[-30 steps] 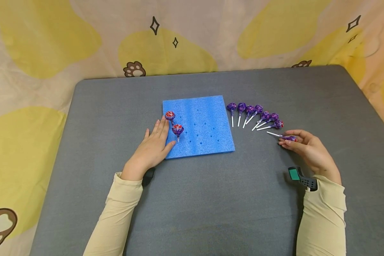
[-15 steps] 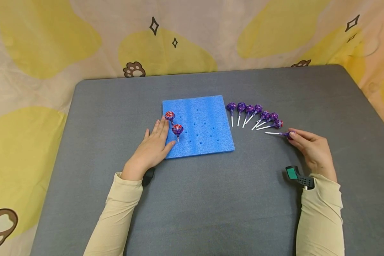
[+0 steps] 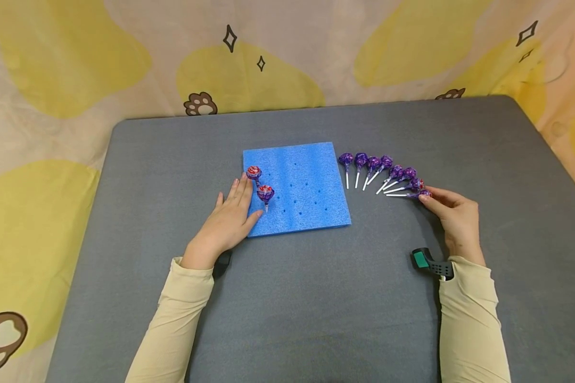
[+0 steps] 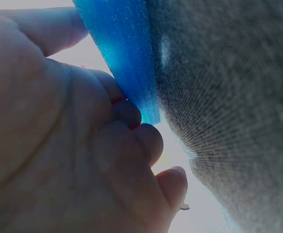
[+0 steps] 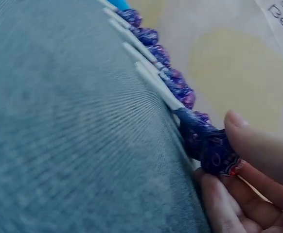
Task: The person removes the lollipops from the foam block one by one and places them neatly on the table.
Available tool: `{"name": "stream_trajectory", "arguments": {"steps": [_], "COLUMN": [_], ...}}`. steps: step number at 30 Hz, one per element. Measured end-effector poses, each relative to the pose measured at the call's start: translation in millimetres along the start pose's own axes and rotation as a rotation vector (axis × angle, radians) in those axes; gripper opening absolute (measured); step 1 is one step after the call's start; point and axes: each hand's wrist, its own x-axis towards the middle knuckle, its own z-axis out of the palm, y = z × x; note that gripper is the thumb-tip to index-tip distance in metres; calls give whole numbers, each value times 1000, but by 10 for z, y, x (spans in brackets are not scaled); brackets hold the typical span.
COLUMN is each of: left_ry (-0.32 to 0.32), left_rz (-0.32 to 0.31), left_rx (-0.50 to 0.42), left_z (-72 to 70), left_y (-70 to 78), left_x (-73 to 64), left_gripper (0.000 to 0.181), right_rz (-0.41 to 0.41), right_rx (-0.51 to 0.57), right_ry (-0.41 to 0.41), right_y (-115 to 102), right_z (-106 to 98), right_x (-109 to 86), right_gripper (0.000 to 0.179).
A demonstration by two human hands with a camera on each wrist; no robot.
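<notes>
My right hand (image 3: pixel 455 218) pinches the purple wrapped head of a lollipop (image 5: pixel 212 148) between thumb and fingers. Its white stick points left, alongside the nearest lollipop of a fanned row (image 3: pixel 395 173) on the table. My left hand (image 3: pixel 225 221) lies with straight fingers along the left edge of a blue foam board (image 3: pixel 311 159), thumb on its near left corner. Small holes dot the board. Two lollipops stand upright in it beside the left fingers, a farther one (image 3: pixel 254 172) and a nearer one (image 3: pixel 265 193), heads up. In the left wrist view the fingertips meet the board's side (image 4: pixel 127 48).
The grey table (image 3: pixel 316 308) runs back to a patterned cloth (image 3: pixel 287 48) with yellow patches and paw prints. A dark wrist strap with a green patch (image 3: pixel 420 259) sits on the right wrist.
My right hand has moved left and slightly away from me with the lollipop, bringing it up to the end of the row. Its stick has swung nearly level. The left hand stays put.
</notes>
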Motion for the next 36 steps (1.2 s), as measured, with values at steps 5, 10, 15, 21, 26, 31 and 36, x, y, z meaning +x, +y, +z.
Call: {"name": "stream_trajectory", "arguments": {"steps": [5,10,15,21,26,31,36], "left_ry": [1,4,-1,-5,-6,-9,-10], "left_rz": [-3,-1,-2,-2,-2,-2,-1], "left_rx": [3,5,3,3,3,0,1], "left_z": [4,1,-2,-10,-12,-13,-5], "left_y": [1,1,5,2,3,2,1], "left_x": [-2,-2,-3,-5,-8,-7,0], "left_gripper": [70,70,70,70,70,70,70], "right_rz": [-23,-61,-87,-78,-65,-68,-70], "right_rx": [-58,-18,53,8,-27,-31,-5], "right_ry": [85,55,-18,54,86,98,90], "right_y": [10,17,20,11,8,11,15], "right_z": [35,38,35,55,67,73,57], "right_x": [14,15,14,7,5,6,5], "right_gripper": [22,26,31,28,27,27,28]}}
